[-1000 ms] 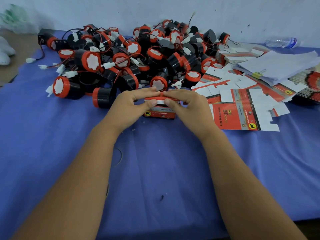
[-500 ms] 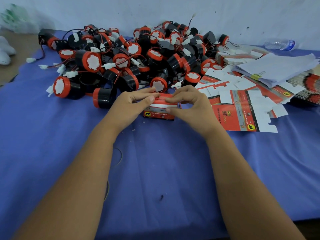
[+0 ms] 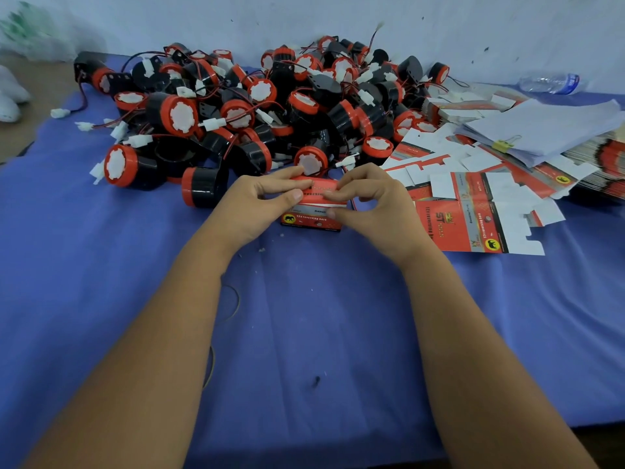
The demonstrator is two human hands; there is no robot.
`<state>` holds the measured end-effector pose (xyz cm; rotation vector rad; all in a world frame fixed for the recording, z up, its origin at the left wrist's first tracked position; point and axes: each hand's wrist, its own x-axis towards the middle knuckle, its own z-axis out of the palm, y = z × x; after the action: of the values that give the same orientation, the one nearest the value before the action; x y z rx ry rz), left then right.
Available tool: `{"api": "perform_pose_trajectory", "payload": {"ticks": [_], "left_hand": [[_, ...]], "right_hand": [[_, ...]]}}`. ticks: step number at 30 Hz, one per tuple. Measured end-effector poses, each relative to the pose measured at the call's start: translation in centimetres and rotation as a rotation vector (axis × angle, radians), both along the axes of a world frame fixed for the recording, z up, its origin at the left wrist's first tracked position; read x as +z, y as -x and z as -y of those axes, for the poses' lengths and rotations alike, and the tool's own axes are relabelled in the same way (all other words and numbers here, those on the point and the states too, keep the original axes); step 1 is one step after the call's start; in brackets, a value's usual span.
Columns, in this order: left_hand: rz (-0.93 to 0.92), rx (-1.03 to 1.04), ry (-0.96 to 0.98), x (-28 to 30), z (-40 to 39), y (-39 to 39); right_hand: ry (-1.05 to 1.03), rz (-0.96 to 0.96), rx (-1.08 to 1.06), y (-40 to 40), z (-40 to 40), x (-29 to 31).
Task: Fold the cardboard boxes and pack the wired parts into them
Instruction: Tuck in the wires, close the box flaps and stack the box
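A small red box sits on the blue tabletop, and both hands are on it. The left hand is at the box's left side. Its fingers reach over the top back edge, and its thumb presses on the top flap from the front, so it pinches the flap. The right hand is at the box's right side. Its fingers are curled, its fingertips push down on the top flap, and its thumb touches the front of the box. The flap looks almost shut. The front of the box has white words and a little yellow spot with a black animal on it.

Just behind the box is a big pile of wired parts. They are round and black with red rims and white middles. Thin red and black wires with white plugs stick out of the pile. One part lies on its side just left of the box, close to the left hand.

Right of the box lie flat unfolded boxes, red and white, spread out on the tabletop. Farther right and behind them is a stack of white papers with a yellow clip. Far behind that, by the wall, lies a clear plastic bottle on its side.
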<state>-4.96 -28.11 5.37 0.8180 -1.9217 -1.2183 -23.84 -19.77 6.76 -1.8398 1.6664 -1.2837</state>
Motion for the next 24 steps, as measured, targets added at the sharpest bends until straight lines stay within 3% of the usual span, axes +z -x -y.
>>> {"api": "perform_pose_trajectory", "payload": {"ticks": [3,7,10,19,24], "left_hand": [[0.025,0.034,0.063,-0.2,-0.4,0.0],[0.159,0.119,0.432,-0.4,-1.1,0.4],[0.168,0.168,0.553,-0.5,-1.2,0.8],[0.167,0.19,0.538,-0.6,-1.2,1.1],[0.154,0.172,0.459,-0.6,-1.4,1.0]], "right_hand": [[0.013,-0.006,-0.003,0.1,0.0,-0.2],[0.159,-0.166,-0.073,-0.3,0.2,-0.7],[0.251,-0.27,-0.135,-0.7,0.4,-0.9],[0.273,-0.337,-0.172,-1.3,0.4,-1.1],[0.225,-0.249,-0.19,-1.2,0.1,-1.2]]}}
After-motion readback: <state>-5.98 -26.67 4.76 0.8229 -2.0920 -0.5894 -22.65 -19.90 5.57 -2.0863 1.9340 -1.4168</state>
